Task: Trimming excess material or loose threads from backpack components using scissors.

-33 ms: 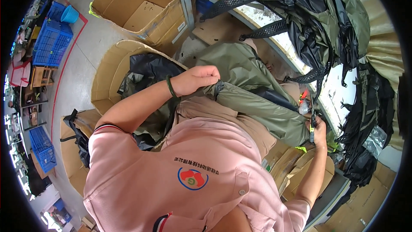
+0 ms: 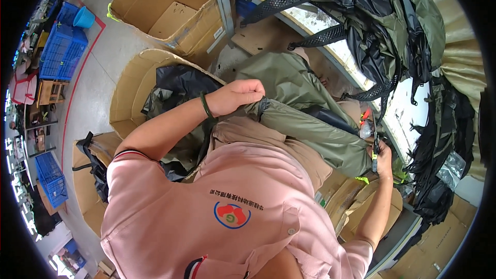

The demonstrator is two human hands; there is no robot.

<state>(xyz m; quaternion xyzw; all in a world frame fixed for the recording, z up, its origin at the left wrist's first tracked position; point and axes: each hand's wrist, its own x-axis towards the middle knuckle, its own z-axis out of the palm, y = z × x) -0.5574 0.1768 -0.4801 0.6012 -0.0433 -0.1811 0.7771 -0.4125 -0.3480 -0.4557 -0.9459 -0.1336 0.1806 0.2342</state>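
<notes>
An olive green fabric bag with a dark patch lies over my lap, one long edge stretched between my hands. At its left end, my left hand is closed, pinching the edge beside a small dark grey tab. My right hand is closed at the other end of the edge, around a slim dark tool that looks like thread snips. Its narrow end points away from me. The right fingers are partly hidden, so whether they also grip the cloth is unclear.
Dark and green backpacks with mesh straps lie on the worn white table. Black straps hang at the right. A carton with dark fabric stands at my left, another carton beyond it. Blue crates stand far left.
The dark tool in my right hand has shifted very slightly. My left hand and the stretched bag edge stay in place.
</notes>
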